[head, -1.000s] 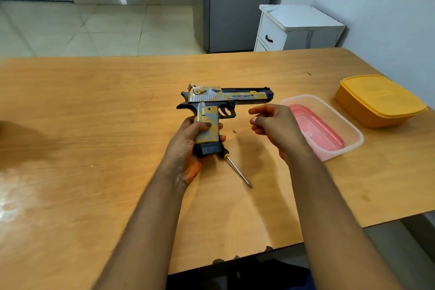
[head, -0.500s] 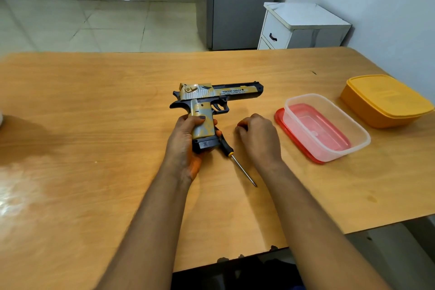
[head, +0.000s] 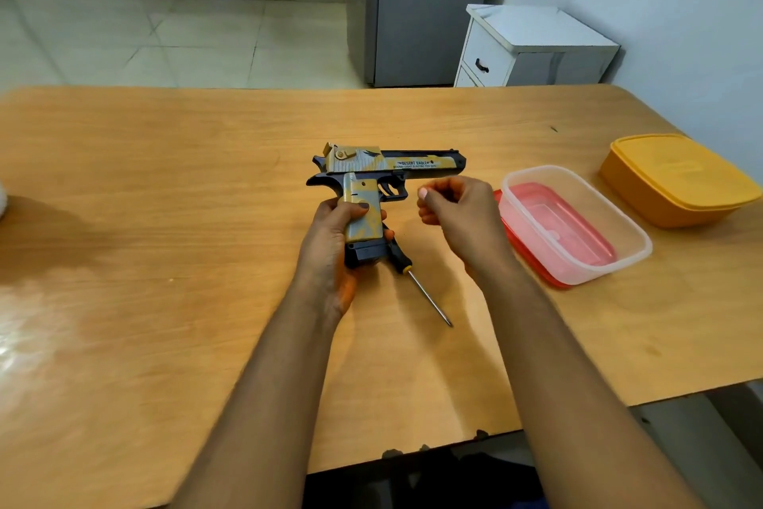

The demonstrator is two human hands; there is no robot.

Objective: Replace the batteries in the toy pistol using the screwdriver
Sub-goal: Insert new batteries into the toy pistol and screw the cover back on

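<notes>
The toy pistol (head: pixel 388 166), gold and grey with a black barrel, is held upright above the table with its muzzle pointing right. My left hand (head: pixel 330 244) is wrapped around its grip. Just right of the trigger guard hovers my right hand (head: pixel 458 215), thumb and fingertips pinched together on a tiny screw that is barely visible. The screwdriver (head: pixel 429 298), with a black and yellow handle, lies on the table below the pistol's grip, its tip pointing toward me and to the right.
A clear plastic container (head: pixel 636 256) stands on a red lid (head: pixel 532 265) right of my right hand. A closed yellow box (head: pixel 677 178) sits at the far right. Beyond the wooden table (head: pixel 165 178) are a white cabinet (head: pixel 532 46) and a grey fridge (head: pixel 425 5).
My right hand dropped to the table where a tiny dark screw lay, then rose again with its fingertips pinched. The screw no longer shows on the table. The pistol stays in my left hand.
</notes>
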